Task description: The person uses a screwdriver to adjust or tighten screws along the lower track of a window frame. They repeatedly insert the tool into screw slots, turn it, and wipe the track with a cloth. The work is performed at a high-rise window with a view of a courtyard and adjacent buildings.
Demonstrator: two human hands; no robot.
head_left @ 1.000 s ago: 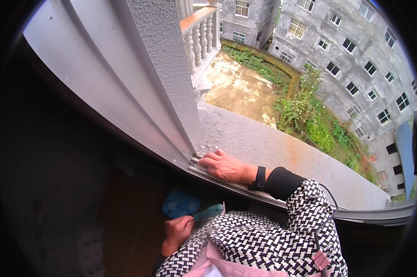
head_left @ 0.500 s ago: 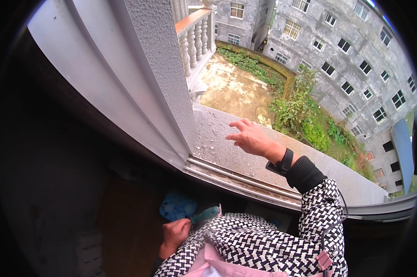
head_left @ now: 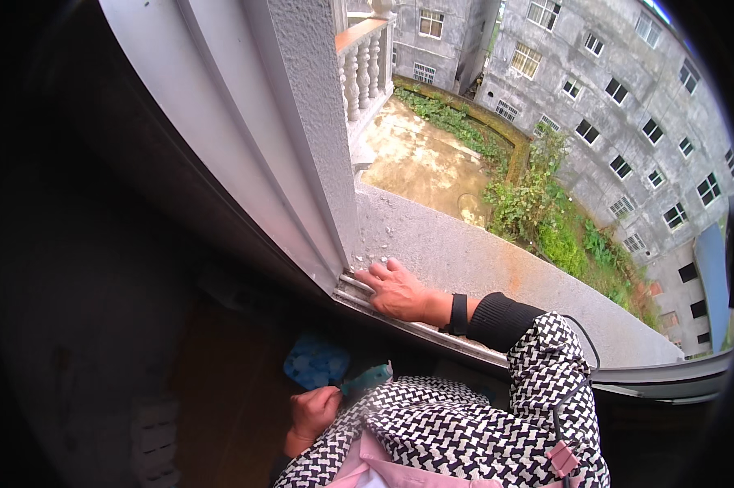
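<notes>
My right hand (head_left: 395,294), with a dark band at the wrist, reaches down over the left end of the metal window track (head_left: 355,298). Its fingers are bent and a little apart at the corner where the track meets the white window frame (head_left: 257,163); I see nothing held in them. Just past the fingertips, small pale crumbs (head_left: 383,257) lie on the rough outer ledge (head_left: 456,244). Low in front of my body, my left hand (head_left: 313,409) is closed on the end of a teal tool (head_left: 369,379), whose exact kind I cannot make out.
Beyond the ledge is a drop to a yard (head_left: 428,163) with green plants (head_left: 558,236) and a grey building (head_left: 578,106). A balustrade (head_left: 363,73) stands outside at the upper left. Indoors it is dark, with a blue patterned object (head_left: 314,360) below the window.
My right hand has come back from above the outer ledge, down and left to the window track. My left hand stays closed on the teal tool. The view has shifted slightly.
</notes>
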